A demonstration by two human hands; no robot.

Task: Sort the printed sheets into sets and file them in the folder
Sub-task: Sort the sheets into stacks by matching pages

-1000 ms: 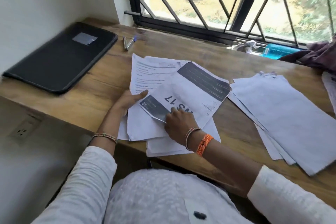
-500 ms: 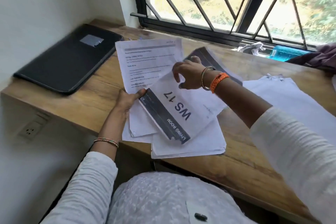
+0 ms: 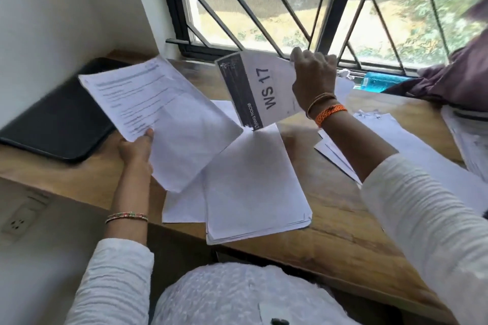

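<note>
My right hand [image 3: 313, 75] grips the top edge of a sheet marked "WS 17" [image 3: 260, 92] with a dark band, held up in the air above the desk. A set of text-printed sheets [image 3: 158, 119] is lifted and tilted on the left, and my left hand [image 3: 136, 150] holds it at its lower edge. Below them a white stack of sheets [image 3: 253, 187] lies face down at the desk's front edge. A closed black folder [image 3: 60, 124] lies flat at the far left of the desk.
The wooden desk [image 3: 340, 221] runs under a barred window [image 3: 290, 8]. More white sheets [image 3: 412, 150] lie spread at the right. Purple cloth [image 3: 454, 79] and a blue object [image 3: 380, 82] sit on the sill at the right. A wall socket [image 3: 18, 221] is below the desk's left end.
My right hand has lifted the "WS 17" sheet off the pile, up and toward the window. My left hand has raised the text-printed sheets off the desk.
</note>
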